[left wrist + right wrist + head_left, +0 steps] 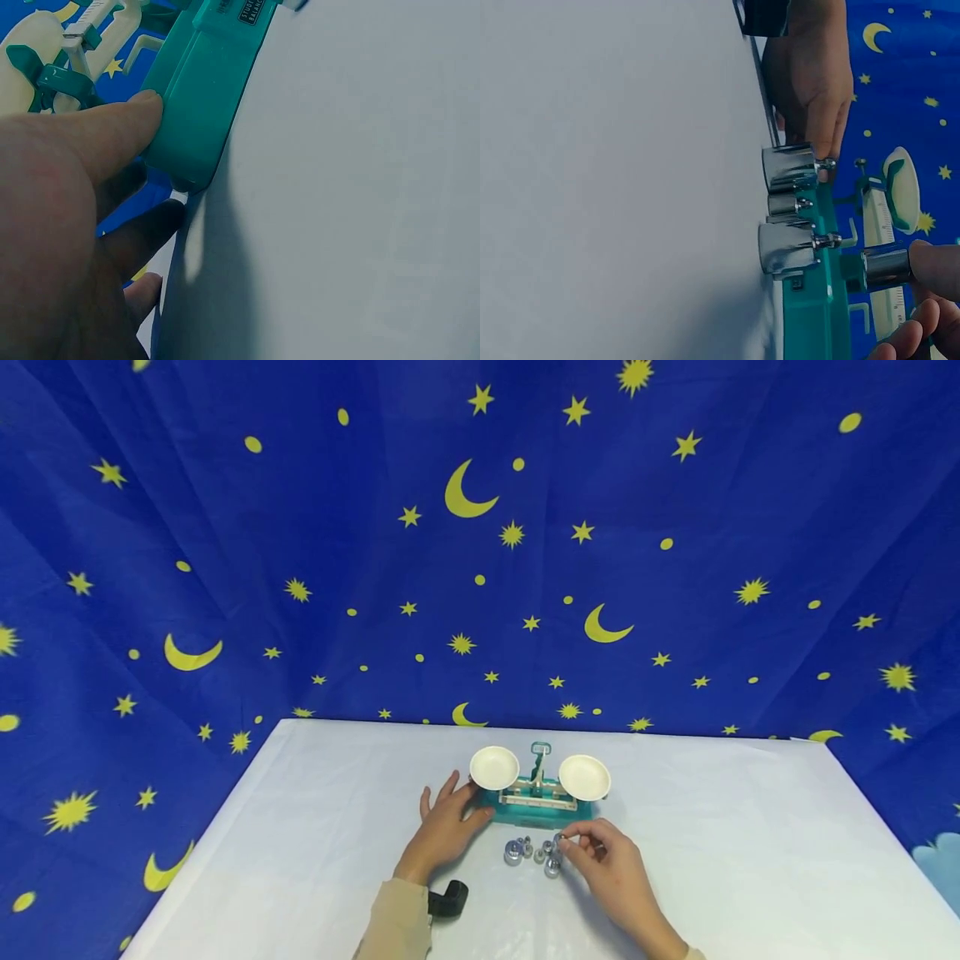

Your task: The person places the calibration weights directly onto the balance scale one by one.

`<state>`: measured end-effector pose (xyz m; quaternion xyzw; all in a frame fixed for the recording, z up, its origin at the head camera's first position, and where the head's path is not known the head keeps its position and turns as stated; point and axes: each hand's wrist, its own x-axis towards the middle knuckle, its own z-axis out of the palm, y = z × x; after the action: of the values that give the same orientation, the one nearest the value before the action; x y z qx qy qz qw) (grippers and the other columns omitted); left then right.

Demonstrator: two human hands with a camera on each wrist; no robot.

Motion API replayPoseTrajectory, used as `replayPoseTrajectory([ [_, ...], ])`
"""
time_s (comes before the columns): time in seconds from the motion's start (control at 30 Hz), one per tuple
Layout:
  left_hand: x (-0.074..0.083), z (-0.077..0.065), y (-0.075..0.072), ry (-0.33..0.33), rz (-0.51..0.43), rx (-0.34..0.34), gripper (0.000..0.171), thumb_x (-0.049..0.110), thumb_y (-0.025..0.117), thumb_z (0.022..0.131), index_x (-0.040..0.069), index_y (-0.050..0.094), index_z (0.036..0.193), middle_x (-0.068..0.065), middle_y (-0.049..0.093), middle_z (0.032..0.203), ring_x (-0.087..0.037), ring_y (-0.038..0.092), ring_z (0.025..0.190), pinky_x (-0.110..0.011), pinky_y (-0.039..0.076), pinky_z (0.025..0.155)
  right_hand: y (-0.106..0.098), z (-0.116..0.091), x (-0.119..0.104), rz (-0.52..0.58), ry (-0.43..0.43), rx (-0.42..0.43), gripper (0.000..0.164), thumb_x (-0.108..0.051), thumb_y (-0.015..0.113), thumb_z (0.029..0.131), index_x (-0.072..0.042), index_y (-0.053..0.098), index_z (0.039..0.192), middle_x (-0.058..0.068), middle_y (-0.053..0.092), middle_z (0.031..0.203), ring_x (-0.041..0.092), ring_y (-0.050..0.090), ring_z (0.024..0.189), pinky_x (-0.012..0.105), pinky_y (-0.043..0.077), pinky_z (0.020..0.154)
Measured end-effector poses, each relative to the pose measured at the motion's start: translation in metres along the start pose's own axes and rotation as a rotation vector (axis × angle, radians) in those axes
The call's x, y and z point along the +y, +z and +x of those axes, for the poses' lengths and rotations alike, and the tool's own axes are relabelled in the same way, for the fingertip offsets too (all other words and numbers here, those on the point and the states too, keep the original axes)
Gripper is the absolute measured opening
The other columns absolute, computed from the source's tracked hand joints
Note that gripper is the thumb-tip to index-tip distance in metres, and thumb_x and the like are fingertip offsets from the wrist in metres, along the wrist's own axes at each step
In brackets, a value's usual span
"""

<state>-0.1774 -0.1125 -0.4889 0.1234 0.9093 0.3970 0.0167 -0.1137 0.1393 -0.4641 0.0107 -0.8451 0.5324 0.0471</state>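
A green balance scale [536, 817] with two white pans stands on the table. My left hand [444, 827] is at its left end, fingers spread; in the left wrist view the thumb [124, 124] rests against the green base. In front of the scale my right hand [613, 870] pinches a shiny cylindrical metal weight [886, 265] between thumb and fingers, lifted above the other weights. Just below it, several knobbed metal weights stand in a cluster, among them a large one [513, 853] at the left and another large one [552, 867] nearer me.
White cloth covers the table [300, 877]. The left pan [494, 768] and right pan [585, 777] sit on top of the scale. A black strap-like piece [450, 900] shows beside the left wrist. Behind the table hangs a blue curtain [375, 560] with yellow stars and moons.
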Motion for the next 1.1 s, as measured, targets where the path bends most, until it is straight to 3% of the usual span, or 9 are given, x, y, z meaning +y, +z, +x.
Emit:
replayPoseTrajectory([
  [0.3, -0.004, 0.001, 0.005, 0.005, -0.005, -0.003, 0.057, 0.039, 0.06, 0.098, 0.007, 0.052, 0.146, -0.01, 0.051, 0.15, -0.038, 0.021, 0.151, -0.066, -0.009, 0.116, -0.004, -0.002, -0.002, -0.03, -0.027, 0.033, 0.007, -0.015, 0.08, 0.087, -0.017, 0.074, 0.091, -0.003, 0.054, 0.079, 0.009, 0.054, 0.073, 0.02, 0.048, 0.061],
  [0.8, -0.006, 0.0, 0.004, 0.0, 0.006, 0.006, 0.059, 0.04, 0.06, 0.098, 0.005, 0.052, 0.145, -0.013, 0.053, 0.148, -0.04, 0.023, 0.15, -0.067, -0.008, 0.115, -0.005, 0.0, -0.012, 0.014, -0.051, 0.074, 0.009, -0.012, 0.08, 0.085, -0.016, 0.074, 0.091, -0.004, 0.056, 0.08, 0.009, 0.055, 0.074, 0.02, 0.05, 0.064],
  [1.1, -0.004, 0.0, 0.003, 0.012, 0.002, 0.016, 0.058, 0.04, 0.06, 0.098, 0.006, 0.053, 0.144, -0.013, 0.054, 0.147, -0.041, 0.023, 0.149, -0.068, -0.008, 0.115, -0.004, 0.004, -0.021, 0.021, -0.11, 0.111, 0.009, -0.012, 0.08, 0.086, -0.016, 0.075, 0.091, -0.005, 0.057, 0.08, 0.009, 0.056, 0.075, 0.021, 0.051, 0.066],
])
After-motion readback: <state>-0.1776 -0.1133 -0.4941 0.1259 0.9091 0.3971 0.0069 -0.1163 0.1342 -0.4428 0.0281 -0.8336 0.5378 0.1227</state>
